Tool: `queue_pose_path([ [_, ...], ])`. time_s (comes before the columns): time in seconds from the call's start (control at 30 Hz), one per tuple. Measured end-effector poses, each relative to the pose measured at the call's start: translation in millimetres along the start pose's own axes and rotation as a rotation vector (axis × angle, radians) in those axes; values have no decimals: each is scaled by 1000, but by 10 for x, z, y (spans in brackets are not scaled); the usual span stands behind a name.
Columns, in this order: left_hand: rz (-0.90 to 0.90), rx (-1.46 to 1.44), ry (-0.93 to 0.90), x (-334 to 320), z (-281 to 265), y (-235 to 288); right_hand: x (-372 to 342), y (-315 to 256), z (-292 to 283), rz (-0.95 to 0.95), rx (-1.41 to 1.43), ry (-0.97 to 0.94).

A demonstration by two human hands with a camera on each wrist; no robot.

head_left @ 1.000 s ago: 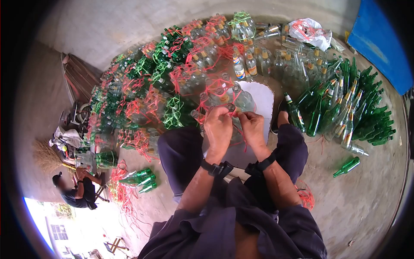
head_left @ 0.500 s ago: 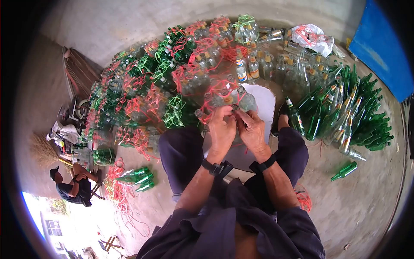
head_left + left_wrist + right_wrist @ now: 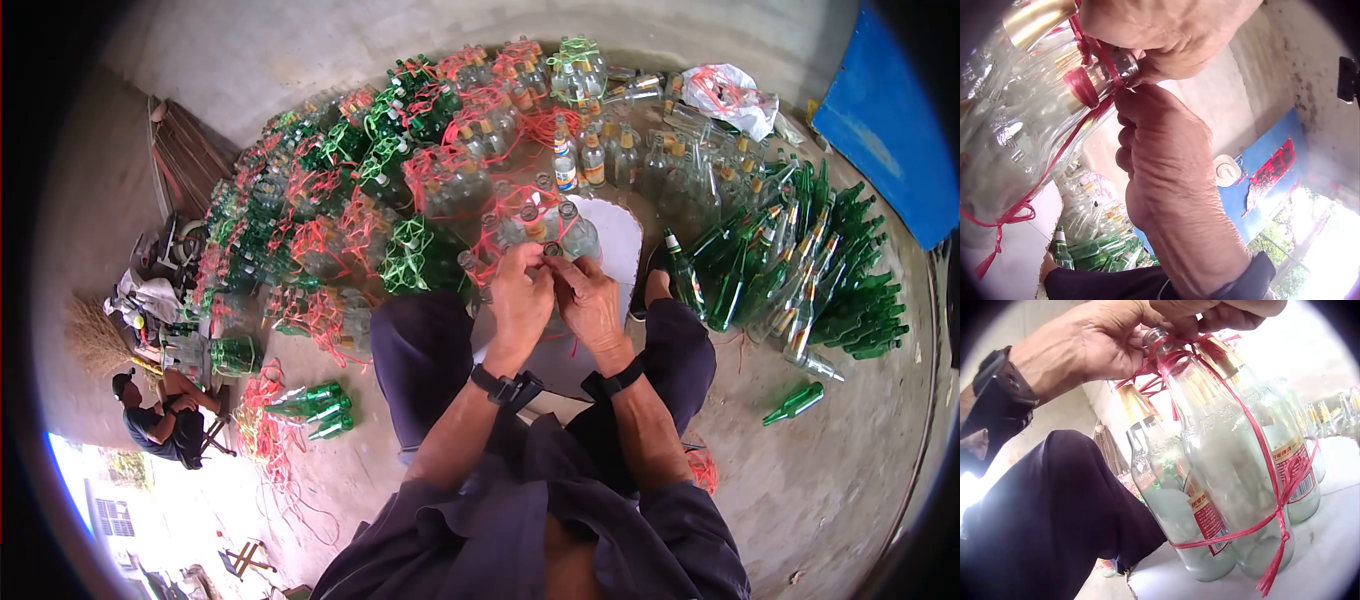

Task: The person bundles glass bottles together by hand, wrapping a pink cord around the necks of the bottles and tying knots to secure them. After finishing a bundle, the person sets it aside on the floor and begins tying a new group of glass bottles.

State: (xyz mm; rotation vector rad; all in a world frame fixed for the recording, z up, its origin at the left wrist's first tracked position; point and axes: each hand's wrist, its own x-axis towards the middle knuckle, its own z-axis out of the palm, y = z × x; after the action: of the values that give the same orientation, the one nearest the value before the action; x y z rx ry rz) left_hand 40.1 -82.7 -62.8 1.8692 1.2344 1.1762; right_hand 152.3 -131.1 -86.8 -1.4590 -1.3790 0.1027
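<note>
Several clear bottles (image 3: 1216, 444) stand bundled on a white board (image 3: 612, 235) between the knees, red twine (image 3: 1263, 440) wound round their bodies and necks. My left hand (image 3: 520, 305) and right hand (image 3: 592, 308) meet at the neck of the nearest bottle. In the left wrist view the right hand (image 3: 1169, 181) pinches red twine at that neck, with the left hand (image 3: 1172, 31) close above it. Seen from the right wrist, the left hand (image 3: 1088, 347) pinches twine beside the bottle mouth (image 3: 1157, 337). The fingertips partly hide the twine.
Tied bundles (image 3: 320, 240) of green and clear bottles fill the left and back. Loose green bottles (image 3: 850, 260) lie at the right, one (image 3: 795, 403) apart. Red twine (image 3: 265, 420) and green bottles (image 3: 318, 405) lie at the left, near a seated person (image 3: 165, 415).
The hands have come closer together at the bottle neck, and the loose twine end below the right hand shows less. The view has shifted slightly.
</note>
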Motion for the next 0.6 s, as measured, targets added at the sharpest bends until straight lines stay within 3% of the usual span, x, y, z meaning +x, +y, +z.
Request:
queue_pose_path([
  [0.6,44,-50,-47,-24,-85,72,36,72,-25,-109,-27,-24],
])
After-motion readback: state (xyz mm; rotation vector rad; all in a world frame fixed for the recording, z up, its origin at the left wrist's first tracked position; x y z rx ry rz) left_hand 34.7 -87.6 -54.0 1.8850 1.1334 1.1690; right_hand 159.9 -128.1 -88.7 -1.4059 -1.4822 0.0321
